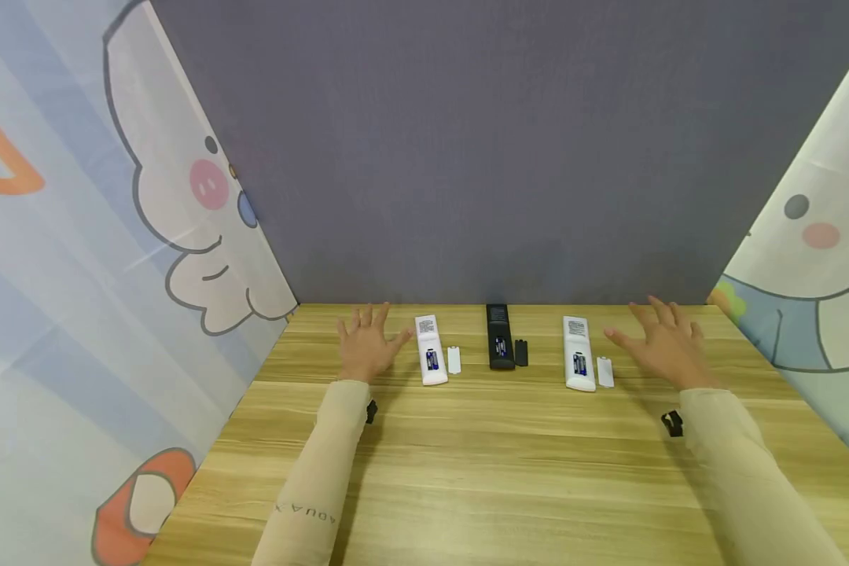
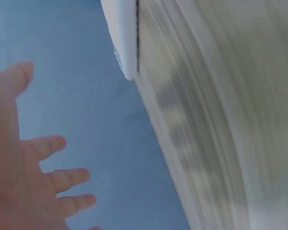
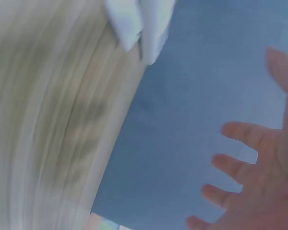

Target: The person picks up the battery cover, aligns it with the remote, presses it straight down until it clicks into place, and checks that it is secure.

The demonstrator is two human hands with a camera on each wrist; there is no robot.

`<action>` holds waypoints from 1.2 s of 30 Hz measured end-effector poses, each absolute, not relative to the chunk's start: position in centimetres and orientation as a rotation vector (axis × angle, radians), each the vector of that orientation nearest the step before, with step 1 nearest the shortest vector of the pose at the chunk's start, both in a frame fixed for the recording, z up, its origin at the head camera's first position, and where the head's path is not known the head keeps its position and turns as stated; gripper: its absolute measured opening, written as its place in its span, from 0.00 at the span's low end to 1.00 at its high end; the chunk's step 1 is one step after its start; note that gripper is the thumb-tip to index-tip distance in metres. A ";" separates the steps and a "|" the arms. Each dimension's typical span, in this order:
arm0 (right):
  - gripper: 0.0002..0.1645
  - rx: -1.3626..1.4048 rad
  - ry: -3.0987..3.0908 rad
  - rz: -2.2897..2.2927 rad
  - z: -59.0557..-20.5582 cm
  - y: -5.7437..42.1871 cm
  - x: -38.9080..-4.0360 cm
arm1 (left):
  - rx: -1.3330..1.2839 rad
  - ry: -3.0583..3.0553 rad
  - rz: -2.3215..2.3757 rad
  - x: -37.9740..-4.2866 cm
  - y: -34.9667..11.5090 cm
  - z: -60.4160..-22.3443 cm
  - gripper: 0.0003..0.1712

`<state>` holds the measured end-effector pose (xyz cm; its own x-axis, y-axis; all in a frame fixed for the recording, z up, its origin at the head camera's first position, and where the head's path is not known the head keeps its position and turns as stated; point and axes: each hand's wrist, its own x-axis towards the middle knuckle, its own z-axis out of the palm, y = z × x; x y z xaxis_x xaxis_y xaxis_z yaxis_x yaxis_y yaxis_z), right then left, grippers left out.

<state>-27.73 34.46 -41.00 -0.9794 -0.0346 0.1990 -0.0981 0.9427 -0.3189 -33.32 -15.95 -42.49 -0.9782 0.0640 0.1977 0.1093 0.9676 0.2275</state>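
Three remote controls lie face down in a row: a white remote control (image 1: 430, 350) at left, a black remote control (image 1: 500, 336) in the middle, a second white remote control (image 1: 578, 354) at right. Each has its battery bay uncovered with blue batteries inside. Beside them lie a white battery cover (image 1: 454, 360), a black battery cover (image 1: 520, 352) and another white battery cover (image 1: 604, 372). My left hand (image 1: 366, 346), fingers spread, is left of the left white remote. My right hand (image 1: 668, 342), also spread, is right of the rightmost cover. Both hands hold nothing.
The wooden table (image 1: 481, 464) ends at a dark grey panel (image 1: 460, 157) at the back. Curtains with cartoon figures, a left curtain (image 1: 56, 314) and a right curtain (image 1: 821, 314), stand on both sides. Each wrist carries a small black device.
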 end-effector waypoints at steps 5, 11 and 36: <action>0.41 0.187 -2.879 0.523 -40.7 33.1 -26.8 | -0.174 -2.858 -0.451 -32.4 -15.3 -42.4 0.39; 0.28 0.287 -2.847 0.607 -40.5 30.7 -26.0 | -0.202 -2.805 -0.612 -31.4 -14.5 -42.8 0.24; 0.07 0.500 -2.837 1.027 -41.4 15.5 -26.3 | 0.005 -2.842 -1.004 -31.6 -11.4 -43.9 0.15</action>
